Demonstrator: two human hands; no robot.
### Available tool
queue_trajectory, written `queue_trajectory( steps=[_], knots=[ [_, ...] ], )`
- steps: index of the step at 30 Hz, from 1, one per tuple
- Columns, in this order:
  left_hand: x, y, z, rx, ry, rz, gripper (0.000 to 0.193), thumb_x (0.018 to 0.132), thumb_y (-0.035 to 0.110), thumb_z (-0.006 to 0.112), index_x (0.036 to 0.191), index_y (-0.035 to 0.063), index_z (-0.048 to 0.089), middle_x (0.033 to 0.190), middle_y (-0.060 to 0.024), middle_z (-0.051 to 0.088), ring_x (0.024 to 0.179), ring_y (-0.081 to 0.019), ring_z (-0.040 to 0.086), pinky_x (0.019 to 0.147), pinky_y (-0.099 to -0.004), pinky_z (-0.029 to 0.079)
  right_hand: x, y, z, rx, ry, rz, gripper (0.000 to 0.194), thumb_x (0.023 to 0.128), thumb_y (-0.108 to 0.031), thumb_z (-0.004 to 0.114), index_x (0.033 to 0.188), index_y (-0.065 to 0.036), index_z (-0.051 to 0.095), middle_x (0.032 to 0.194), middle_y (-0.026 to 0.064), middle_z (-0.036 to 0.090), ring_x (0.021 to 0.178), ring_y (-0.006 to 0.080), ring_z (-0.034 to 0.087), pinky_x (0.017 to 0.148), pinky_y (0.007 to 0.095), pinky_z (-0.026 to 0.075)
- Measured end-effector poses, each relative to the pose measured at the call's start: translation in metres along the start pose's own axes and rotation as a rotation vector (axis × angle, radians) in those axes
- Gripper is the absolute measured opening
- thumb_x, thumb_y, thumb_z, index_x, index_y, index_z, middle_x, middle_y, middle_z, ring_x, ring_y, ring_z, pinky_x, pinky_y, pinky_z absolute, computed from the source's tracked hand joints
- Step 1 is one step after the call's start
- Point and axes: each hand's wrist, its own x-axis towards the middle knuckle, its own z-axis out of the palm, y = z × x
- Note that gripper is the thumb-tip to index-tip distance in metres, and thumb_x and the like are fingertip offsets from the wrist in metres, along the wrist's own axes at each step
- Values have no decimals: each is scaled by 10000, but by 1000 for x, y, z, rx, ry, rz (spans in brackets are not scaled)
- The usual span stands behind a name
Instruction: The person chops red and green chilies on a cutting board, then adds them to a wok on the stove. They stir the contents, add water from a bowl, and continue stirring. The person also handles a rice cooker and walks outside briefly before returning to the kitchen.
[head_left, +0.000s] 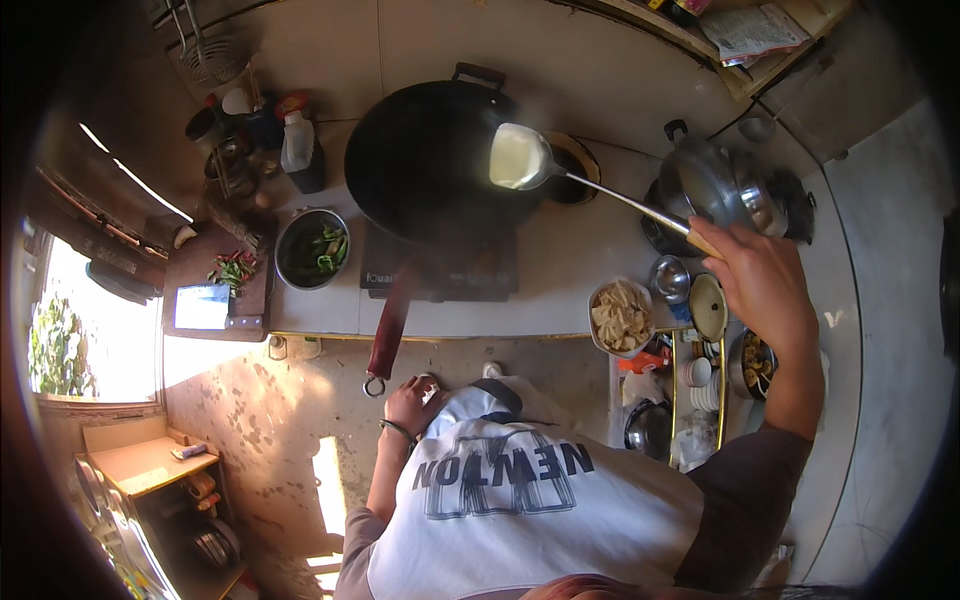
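My right hand (757, 277) grips the wooden end of a metal wok turner (637, 204), raised at the right side of the wok. Its blade (519, 157) carries a pale yellowish-white mass; whether this is solid fat or something else is unclear. Beneath and left of the blade sits a large black wok (420, 165), its inside dark and hazy. The wok's dark red handle (390, 330) points towards me over the counter's front edge. Beside my waist, just below that handle's ring, hangs my left hand (411, 409), apart from the handle, its fingers loosely bent.
Under the wok is a black cooktop (450, 274). A metal bowl (311, 249) of green peppers stands left, near a cutting board (251, 307) bearing a knife (202, 307) and chopped red-green pieces. At right are a bowl of pale slices (621, 316) and a metal pot (697, 180).
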Motion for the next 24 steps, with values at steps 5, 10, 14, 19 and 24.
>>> queue_trajectory(
  steps=[5, 10, 14, 19, 24],
  knots=[
    [7, 4, -9, 11, -54, 31, 307, 866, 360, 736, 1023, 106, 660, 946, -85, 695, 891, -285, 707, 740, -412, 560, 14, -24, 10, 71, 122, -78, 445, 866, -73, 701, 1302, -121, 628, 917, 130, 675, 769, 353, 652, 672, 432, 518],
    [8, 2, -12, -30, -67, 69, 303, 873, 404, 708, 1014, 137, 683, 949, -87, 693, 901, -304, 682, 749, -422, 550, 51, -21, 33, 23, 323, -39, 465, 882, -72, 681, 1334, -149, 607, 937, 121, 665, 762, 346, 656, 658, 438, 518],
    [5, -6, -15, -38, -95, 18, 274, 863, 323, 735, 1022, 110, 670, 957, -89, 702, 896, -285, 704, 759, -408, 557, 42, -11, 21, -137, 356, 64, 513, 876, -71, 680, 1368, -186, 589, 925, 109, 634, 755, 332, 655, 642, 431, 515],
    [9, -16, -18, -56, -80, 64, 274, 866, 319, 732, 1018, 100, 667, 960, -93, 699, 895, -285, 702, 760, -406, 556, 28, -9, 5, -305, 388, 87, 551, 850, -65, 690, 1370, -222, 600, 907, 90, 599, 777, 300, 650, 636, 418, 519],
    [16, -17, -23, -37, -97, 127, 278, 872, 308, 728, 1029, 87, 666, 959, -111, 693, 884, -298, 700, 758, -411, 555, 55, -25, 21, -389, 406, 21, 537, 786, -23, 660, 1297, -186, 653, 968, 59, 606, 847, 238, 677, 672, 366, 558]
  ],
)
